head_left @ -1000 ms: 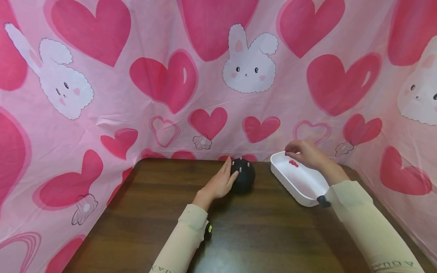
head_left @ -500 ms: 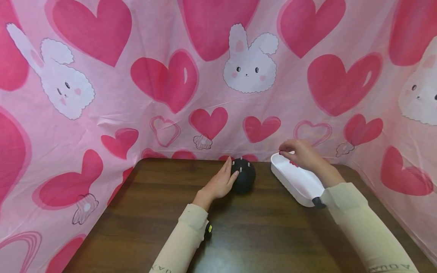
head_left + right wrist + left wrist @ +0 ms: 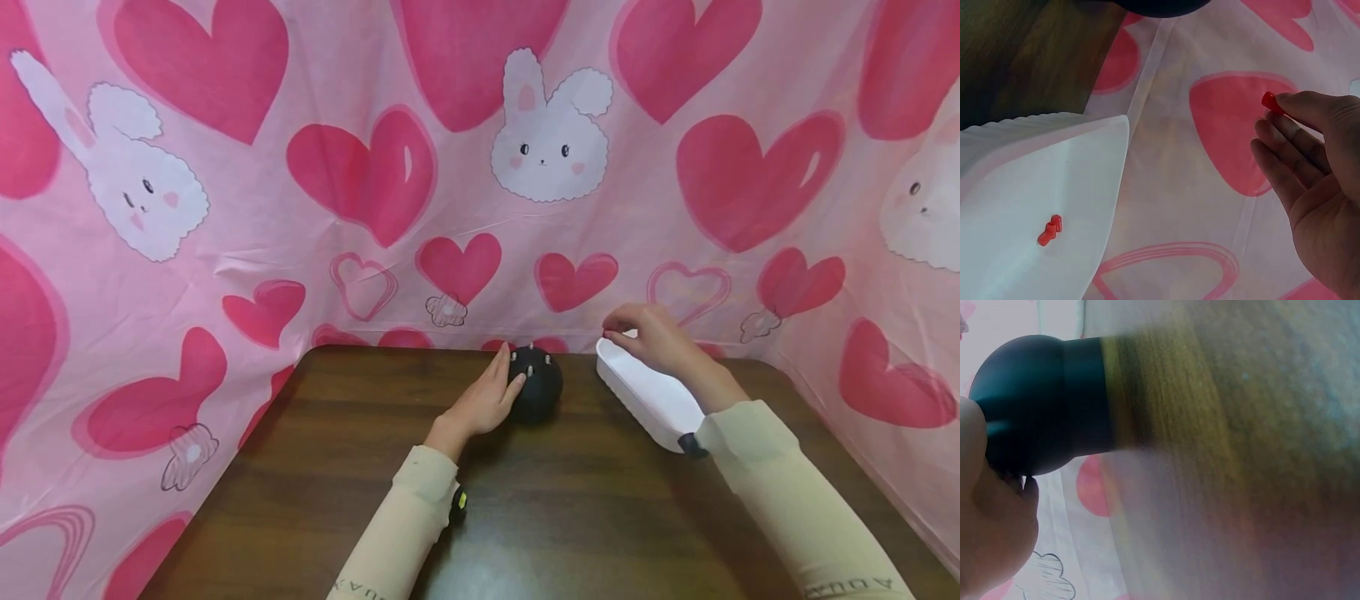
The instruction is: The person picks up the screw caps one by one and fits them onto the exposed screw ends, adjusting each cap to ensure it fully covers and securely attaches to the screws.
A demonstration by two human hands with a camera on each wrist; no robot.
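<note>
A black dome on a short round base (image 3: 542, 398) stands on the table, with small metal pegs (image 3: 530, 372) sticking up from its top. Against its left side rests my left hand (image 3: 478, 406), fingers straight and thumb toward the front. My right hand (image 3: 651, 340) is raised over the far left end of a white tray (image 3: 663, 407). Between thumb and index finger it pinches a small red cap (image 3: 1270, 102); its other fingers are loosely extended. More small red caps (image 3: 1050, 230) lie together on the tray floor, hidden behind my right hand in the head view.
The brown wooden table (image 3: 337, 467) ends at a pink curtain (image 3: 450, 183) printed with hearts and rabbits, which also hangs along both sides. The tray stands to the right of the dome, with a strip of table between them.
My right hand has moved left with the red cap, from above the tray to its far left end. The left hand and the dome stay in place.
</note>
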